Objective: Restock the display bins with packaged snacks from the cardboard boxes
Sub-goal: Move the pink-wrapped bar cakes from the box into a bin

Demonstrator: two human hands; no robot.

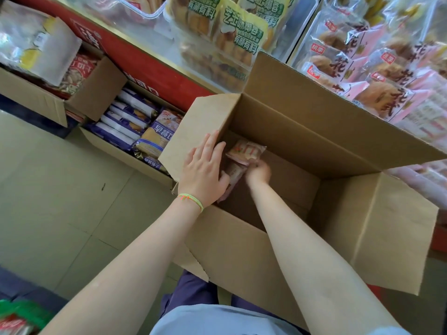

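Pink snack packets (244,151) lying deep in far-left corner of open cardboard box (302,131), long axis pointing toward far wall. Right hand (258,172) reaching down beside them, nearer; fingers blurred, seeming to be curling round one packet. Left hand (205,170) bracing box's left flap, fingers straight. Lower packets hiding under hands; count unclear.

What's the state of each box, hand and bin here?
large cardboard box: flaps open, nearly empty
left hand: flat against box flap
right hand: inside box, fingers gripping snack packets
biscuit box: open, full
pink-pack display bin: stocked
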